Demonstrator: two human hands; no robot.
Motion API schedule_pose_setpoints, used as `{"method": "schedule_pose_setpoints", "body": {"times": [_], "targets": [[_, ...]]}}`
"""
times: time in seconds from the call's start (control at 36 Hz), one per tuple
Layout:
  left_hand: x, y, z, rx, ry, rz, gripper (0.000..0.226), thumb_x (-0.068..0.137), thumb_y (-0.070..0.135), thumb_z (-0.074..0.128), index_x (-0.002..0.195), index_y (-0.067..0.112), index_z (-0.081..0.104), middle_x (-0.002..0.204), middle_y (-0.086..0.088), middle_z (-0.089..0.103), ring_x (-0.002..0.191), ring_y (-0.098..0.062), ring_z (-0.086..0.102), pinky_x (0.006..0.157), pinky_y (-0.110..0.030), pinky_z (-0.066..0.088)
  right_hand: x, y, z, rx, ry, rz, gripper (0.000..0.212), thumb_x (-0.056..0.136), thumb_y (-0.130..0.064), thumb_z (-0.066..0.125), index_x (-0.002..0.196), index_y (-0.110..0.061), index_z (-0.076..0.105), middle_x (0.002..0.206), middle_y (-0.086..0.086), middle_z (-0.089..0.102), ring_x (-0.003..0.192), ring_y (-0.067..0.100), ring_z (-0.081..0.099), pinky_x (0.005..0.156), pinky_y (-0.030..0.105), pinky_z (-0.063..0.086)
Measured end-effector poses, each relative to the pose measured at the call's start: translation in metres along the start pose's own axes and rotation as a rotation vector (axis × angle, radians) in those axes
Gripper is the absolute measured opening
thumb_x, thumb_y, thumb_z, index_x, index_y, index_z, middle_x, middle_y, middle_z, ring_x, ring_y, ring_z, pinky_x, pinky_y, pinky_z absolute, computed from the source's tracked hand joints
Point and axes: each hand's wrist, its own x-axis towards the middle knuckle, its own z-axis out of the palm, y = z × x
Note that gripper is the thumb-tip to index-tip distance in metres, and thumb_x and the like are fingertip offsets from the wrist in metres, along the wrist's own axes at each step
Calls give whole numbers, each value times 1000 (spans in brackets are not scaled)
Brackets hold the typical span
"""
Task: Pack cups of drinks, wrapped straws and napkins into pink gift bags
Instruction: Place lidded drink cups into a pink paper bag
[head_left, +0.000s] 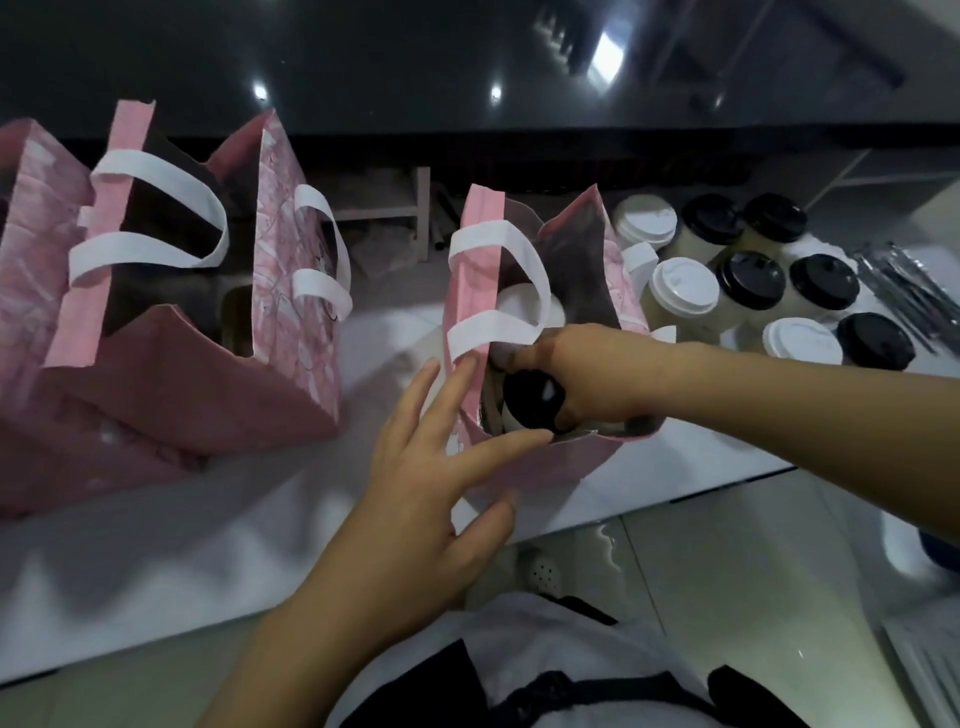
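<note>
- Right grip, centre of frame: fingers curled down over the lid of the black-lidded cup, which is low inside the mouth of the centre pink bag.
- Left grip, below centre: fingers straight and spread, tips resting on the bag's near-left wall, holding nothing. I read this as steadying the mouth.
- White-lidded cup: stands in the same bag, toward the top of the frame, partly behind a white handle.
- Handling, cup: I judge it full, so fairly heavy and prone to slosh. A press-on lid may lift off under load, so I would hold the cup wall just under the rim and keep it upright.
- Handling, bag: thin paper with soft walls that fold inward. I would hold it at the rim.
- Supplies: spare cups clustered on the counter at upper right, wrapped straws at the far right, other pink bags at upper left. I cannot pick out any napkins.
</note>
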Motion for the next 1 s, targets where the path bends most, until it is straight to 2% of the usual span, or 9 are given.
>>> {"method": "schedule_pose_setpoints", "body": {"times": [0.11, 0.31, 0.44, 0.56, 0.67, 0.75, 0.83, 0.94, 1.0], "targets": [[2, 1, 2, -18, -10, 12, 51, 89, 31, 59, 134, 52, 55, 167, 18, 1, 152, -5, -15, 119, -36, 6, -3, -2, 4, 49, -2, -19, 62, 84, -20, 72, 141, -28, 50, 124, -1, 62, 106, 21, 61, 80, 24, 43], [3, -2, 3, -7, -3, 41, 56, 92, 24, 68, 138, 50, 52, 167, 19, 0, 153, -6, -15, 119, -39, 8, -2, 2, 3, 35, -59, 20, 69, 84, -23, 73, 145, -32, 42, 127, 0, 60, 107, 25, 61, 91, 38, 52], [2, -3, 4, -68, -19, 50, 62, 91, 31, 66, 143, 54, 42, 164, 27, -3, 153, -5, -12, 119, -46, 18, -14, 9, 0, -24, -9, 11, 62, 92, -14, 58, 145, -39, 40, 137, -5, 56, 114, 22, 60, 85, 25, 43], [6, 4, 1, -158, -29, 63, 59, 87, 48, 57, 142, 58, 37, 163, 31, 3, 153, -3, -5, 117, -42, 17, -43, 11, -19, 23, 9, 30, 49, 90, -28, 57, 136, -44, 47, 131, -14, 58, 115, 15, 58, 89, 36, 51], [14, 22, -7, -169, 59, 20, 55, 85, 39, 64, 133, 59, 49, 158, 35, 22, 152, 0, 10, 118, -46, 24, -95, 17, -34, 245, 228, 70, 40, 95, -39, 55, 134, -47, 47, 130, -26, 56, 110, -4, 52, 88, 17, 43], [25, 44, -12, -99, 165, 24, 48, 84, 41, 62, 128, 59, 55, 154, 38, 26, 150, 6, 11, 114, -33, 19, -138, 27, -22, 435, 452, 142, 42, 93, -46, 55, 134, -49, 48, 133, -35, 51, 120, -16, 44, 92, 6, 35], [41, 72, -5, 4, 213, 61, 47, 83, 44, 60, 127, 60, 54, 154, 40, 22, 148, 10, 6, 110, -23, 15, -175, 42, 7, 593, 654, 248, 48, 86, -54, 58, 133, -50, 51, 140, -36, 45, 130, -18, 35, 102, 12, 30], [66, 120, 30, 66, 187, 140, 52, 82, 55, 55, 134, 56, 49, 159, 33, 18, 151, 4, 4, 117, -37, 16, -219, 65, 52, 697, 836, 414, 51, 81, -60, 55, 131, -59, 46, 144, -44, 30, 141, -13, 23, 112, 27, 28], [78, 145, 62, 64, 136, 182, 60, 84, 58, 53, 142, 56, 39, 161, 34, 8, 151, 5, -4, 116, -34, 8, -241, 81, 76, 698, 840, 504, 62, 80, -61, 54, 140, -53, 40, 154, -34, 24, 146, -6, 15, 119, 37, 25]]}}
